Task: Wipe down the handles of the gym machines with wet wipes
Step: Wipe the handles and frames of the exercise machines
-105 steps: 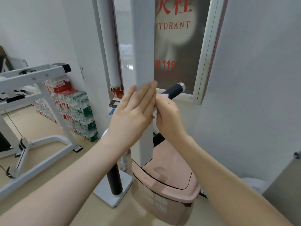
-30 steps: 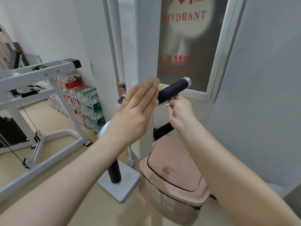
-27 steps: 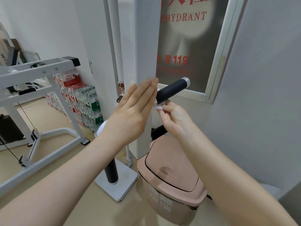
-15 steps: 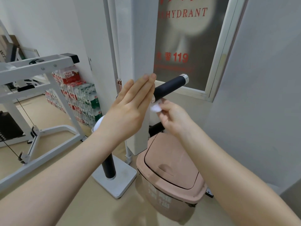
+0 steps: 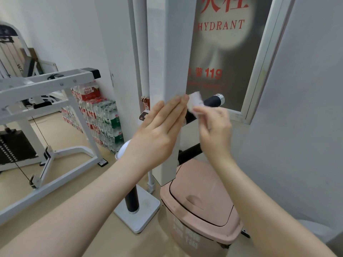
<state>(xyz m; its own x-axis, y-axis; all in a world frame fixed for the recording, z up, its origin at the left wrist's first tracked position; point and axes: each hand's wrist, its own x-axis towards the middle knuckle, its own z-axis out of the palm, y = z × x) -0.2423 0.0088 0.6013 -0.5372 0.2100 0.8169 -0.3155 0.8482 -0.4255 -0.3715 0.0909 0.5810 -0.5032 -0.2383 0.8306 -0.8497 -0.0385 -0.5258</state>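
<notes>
Left hand (image 5: 157,130) flat, fingers straight, pressed on white upright post (image 5: 176,52). At 3 o'clock of its fingertips, wet wipe (image 5: 194,102) against black handle (image 5: 211,102). Right hand (image 5: 215,127) pinching wipe, blurred. Pink bin (image 5: 200,210) at 6 o'clock.

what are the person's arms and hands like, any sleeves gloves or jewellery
Both forearms are bare as far as the picture shows, with no sleeves or cuffs in view. The left hand wears no glove, watch or ring that shows. The right hand is also ungloved, with what looks like a thin ring on one finger, though motion blur makes that hard to confirm. No wristbands or markings show on either arm.
</notes>
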